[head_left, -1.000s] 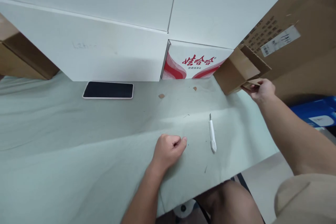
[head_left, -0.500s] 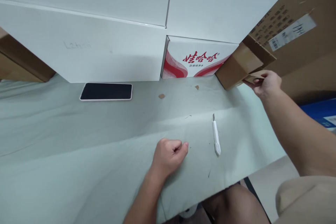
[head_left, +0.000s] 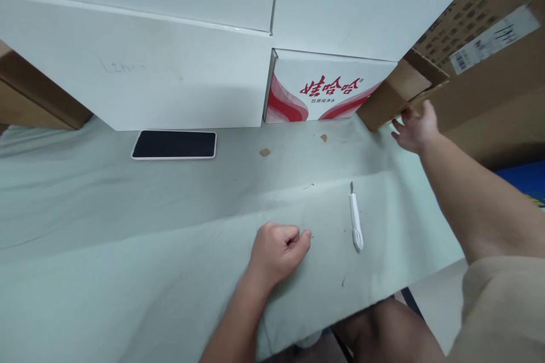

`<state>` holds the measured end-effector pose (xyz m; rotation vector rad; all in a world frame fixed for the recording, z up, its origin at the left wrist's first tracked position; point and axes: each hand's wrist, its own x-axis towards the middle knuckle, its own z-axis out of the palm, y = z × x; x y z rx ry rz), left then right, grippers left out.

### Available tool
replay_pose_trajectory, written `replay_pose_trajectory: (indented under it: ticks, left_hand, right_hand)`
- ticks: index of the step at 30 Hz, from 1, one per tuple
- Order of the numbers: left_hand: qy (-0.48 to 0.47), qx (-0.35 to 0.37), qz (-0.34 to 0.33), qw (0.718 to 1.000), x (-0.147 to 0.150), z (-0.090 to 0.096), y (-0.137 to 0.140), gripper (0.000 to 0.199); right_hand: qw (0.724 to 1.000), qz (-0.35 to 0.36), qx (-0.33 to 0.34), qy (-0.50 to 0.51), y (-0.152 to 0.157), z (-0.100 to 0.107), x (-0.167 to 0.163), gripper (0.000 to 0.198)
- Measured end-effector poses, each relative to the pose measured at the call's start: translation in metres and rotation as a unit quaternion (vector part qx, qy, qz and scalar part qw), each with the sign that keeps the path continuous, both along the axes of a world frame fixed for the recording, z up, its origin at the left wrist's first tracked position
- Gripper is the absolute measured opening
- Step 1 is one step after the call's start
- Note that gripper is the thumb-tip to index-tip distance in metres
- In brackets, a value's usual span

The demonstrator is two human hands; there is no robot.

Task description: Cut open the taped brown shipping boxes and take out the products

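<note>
Empty right hand (head_left: 416, 127) splayed at small carton edge (head_left: 383, 105), empty left hand (head_left: 279, 252) fisted amid broad cloth (head_left: 179, 210).

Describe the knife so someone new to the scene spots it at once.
Find the pale green cloth, then the left hand, a fist near its front edge. Right of the fist lies the knife, blade pointing away from the person. It is slim and white with a short bare blade, unlike the wide black phone farther back.
</note>
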<state>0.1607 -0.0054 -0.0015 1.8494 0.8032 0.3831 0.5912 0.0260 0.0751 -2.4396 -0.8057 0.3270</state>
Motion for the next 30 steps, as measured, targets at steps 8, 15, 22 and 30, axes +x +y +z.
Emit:
replay_pose_trajectory:
  ticks: [8, 15, 22, 30]
  left_hand:
    - [-0.041, -0.009, 0.034, 0.999, -0.014, 0.012, -0.004, 0.048]
    - [-0.104, -0.029, 0.092, 0.990, -0.060, 0.027, -0.005, 0.049]
    - [-0.053, -0.078, 0.154, 0.983, -0.102, 0.037, 0.003, 0.051]
    - [-0.039, -0.071, 0.145, 0.986, -0.118, 0.032, 0.016, 0.046]
  right_hand:
    - [0.989, 0.078, -0.117, 0.034, -0.020, -0.007, -0.059, 0.031]
    - [0.936, 0.326, -0.123, -0.046, 0.027, 0.020, -0.188, 0.037]
    - [0.785, 0.601, 0.012, -0.149, 0.121, 0.011, -0.424, 0.053]
    - [0.793, 0.564, 0.093, -0.210, 0.290, -0.006, -0.605, 0.073]
